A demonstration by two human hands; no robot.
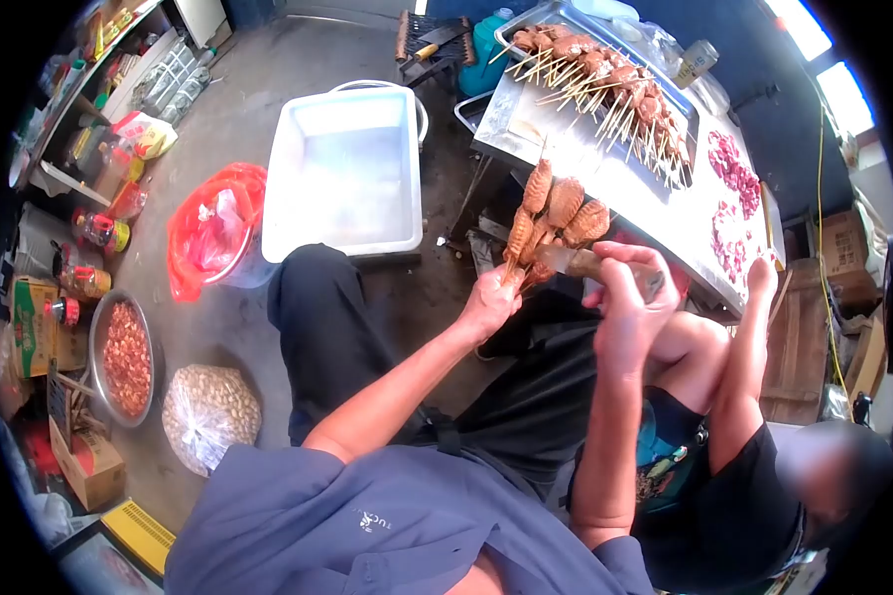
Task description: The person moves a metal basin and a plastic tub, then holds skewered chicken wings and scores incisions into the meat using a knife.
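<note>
Several skewered pieces of meat [566,201], brown and ridged like wings, are bunched together in front of me. My left hand [491,303] is closed around the lower ends of their sticks. Raised at the right of the bunch, my right hand [637,297] grips a bottle [590,266], translucent and held tilted, its narrow end pointing left against the lower pieces. Beyond them, a metal tray [680,97] on the table [526,127] holds a long row of meat skewers [605,74] with sticks pointing toward me.
A white tub [414,188] stands ahead left, beside a red-bagged bucket [253,270]. Farther left are a metal bowl of reddish food [127,362], a bag of nuts [211,409] and bottles [97,230]. Another person [724,486] sits close at right, an arm reaching toward raw meat [732,243].
</note>
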